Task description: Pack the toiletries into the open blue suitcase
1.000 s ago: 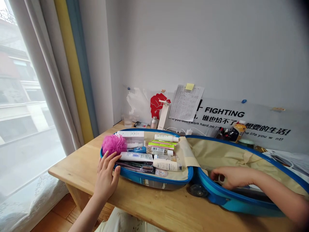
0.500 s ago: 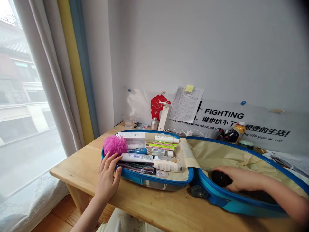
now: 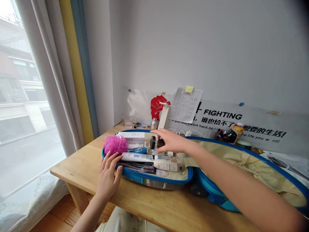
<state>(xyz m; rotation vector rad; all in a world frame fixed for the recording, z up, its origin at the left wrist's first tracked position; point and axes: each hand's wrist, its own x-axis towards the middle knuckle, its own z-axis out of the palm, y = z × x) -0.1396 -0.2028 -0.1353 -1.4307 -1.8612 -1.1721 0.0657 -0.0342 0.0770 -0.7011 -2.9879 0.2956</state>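
Observation:
A blue suitcase with a beige lining lies open on the wooden table. My right hand is closed around a small dark bottle with a black cap, held above the left half; the palm hides most of it. Below and around it are a white box, a white tube, a cream-coloured bottle, a blue item and several toothbrushes. My left hand lies on the left rim with fingers spread, its fingertips against a pink bath puff.
On the right, the suitcase's other half shows its beige lining. Behind stand a silver bottle, a white lamp-like stand and a yellow bottle. A curtain hangs by the window at left. The table's front edge is close to me.
My right hand has lifted the dark bottle out of the right half and carried it left over the toiletries. My left hand has stayed on the rim.

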